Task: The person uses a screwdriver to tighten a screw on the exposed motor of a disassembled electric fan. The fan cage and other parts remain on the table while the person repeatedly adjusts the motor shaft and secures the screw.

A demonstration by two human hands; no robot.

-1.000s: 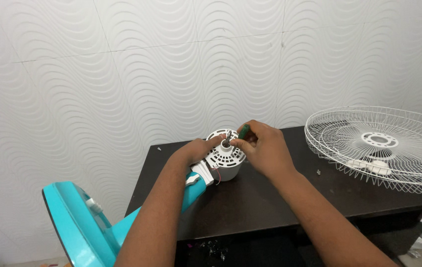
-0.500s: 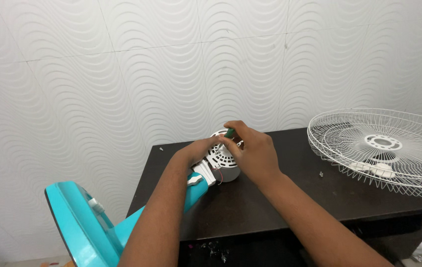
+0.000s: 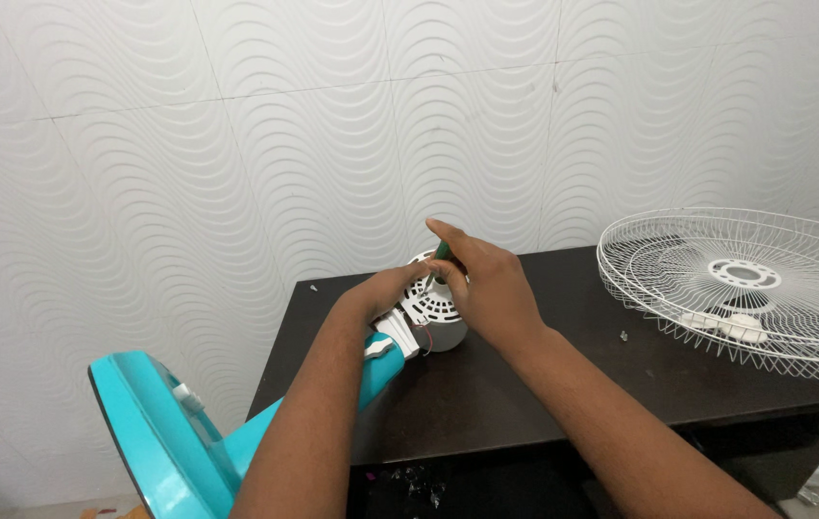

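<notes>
Two hands meet over a white fan motor housing (image 3: 431, 312) on the dark table's (image 3: 525, 404) left. The left hand (image 3: 385, 288) clasps its side; the right hand (image 3: 488, 284) pinches a green-handled screwdriver (image 3: 441, 252) upright above it. Far right lies a white wire fan guard (image 3: 745, 288).

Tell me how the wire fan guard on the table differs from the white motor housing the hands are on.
The wire fan guard is a wide, shallow dish of thin wire you can see through; the motor housing is a small, closed drum with vent slots. The guard lies free on the right of the table, untouched; the housing is held by the left hand and right hand, on a teal stand. Both are white and round.
</notes>
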